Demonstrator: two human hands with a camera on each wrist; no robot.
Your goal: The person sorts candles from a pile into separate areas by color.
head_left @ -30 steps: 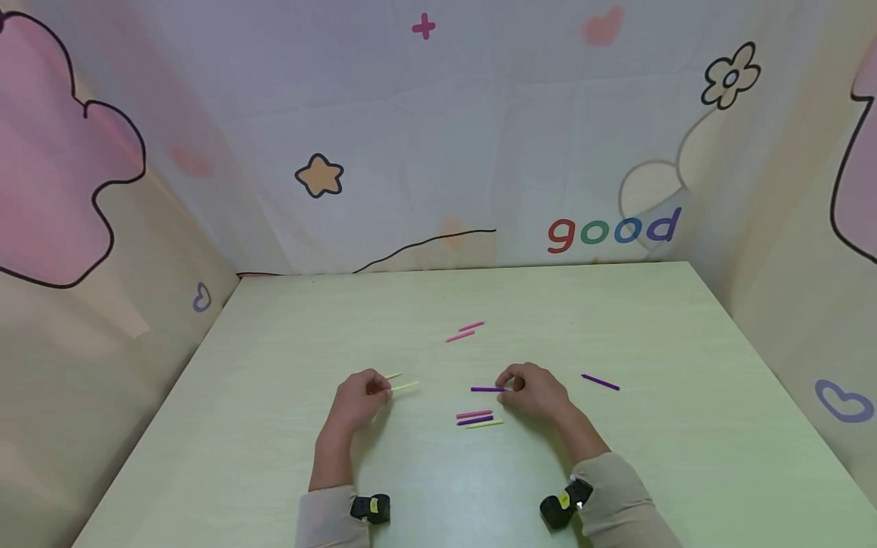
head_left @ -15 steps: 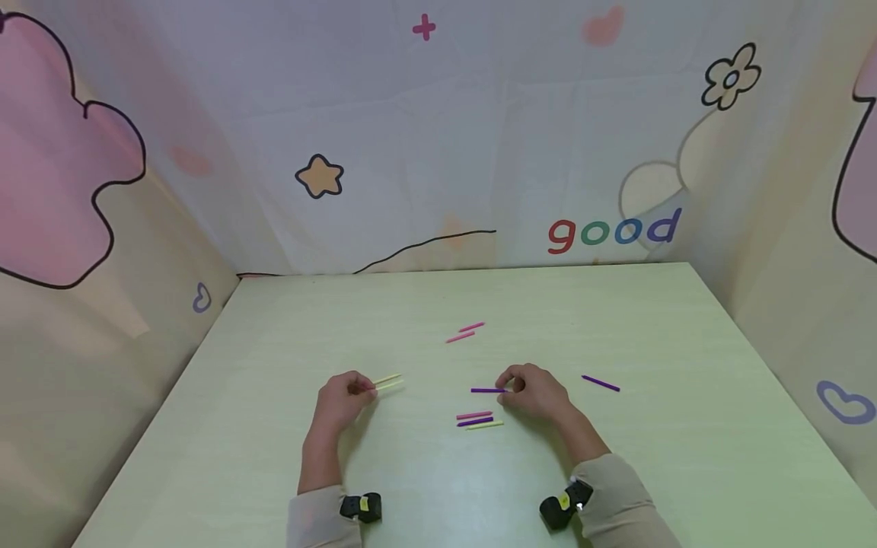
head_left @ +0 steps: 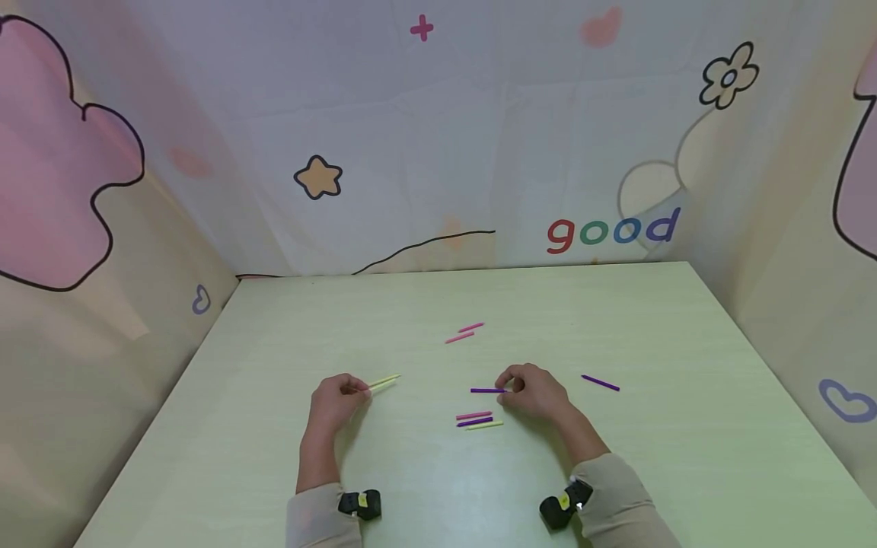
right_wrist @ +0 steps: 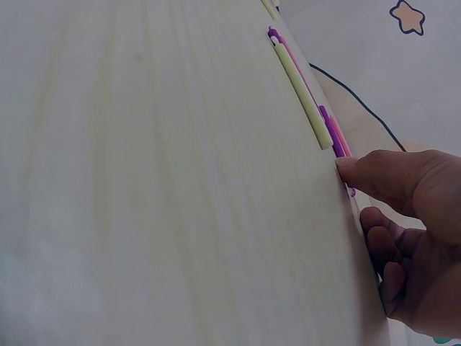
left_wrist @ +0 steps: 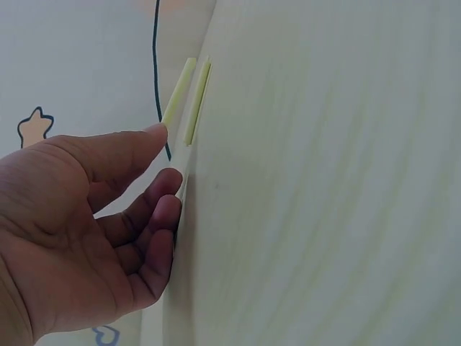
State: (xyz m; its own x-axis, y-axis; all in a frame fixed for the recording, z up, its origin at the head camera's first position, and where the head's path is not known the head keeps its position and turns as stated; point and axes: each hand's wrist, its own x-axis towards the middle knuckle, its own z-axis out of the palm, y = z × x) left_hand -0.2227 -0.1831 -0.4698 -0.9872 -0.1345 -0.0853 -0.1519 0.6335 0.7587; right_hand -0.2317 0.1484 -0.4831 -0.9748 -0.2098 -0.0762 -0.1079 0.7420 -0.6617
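My left hand is at the left of the table, its thumb and fingers pinching one end of a thin yellow stick. Close alongside it, a second yellow stick lies on the table, nearly parallel. My right hand pinches the right end of a purple stick, which points left, close over the table. Just in front of that lie a pink stick, another purple stick and a yellow stick, side by side. The fingertips partly hide the ends of both held sticks.
Two pink sticks lie farther back on the pale green table. To the right of my right hand is a lone purple stick. Printed cloth walls stand round the back and sides.
My left hand has moved left with its yellow stick, bringing it alongside the other yellow stick. My right hand has stayed in place with the purple stick.
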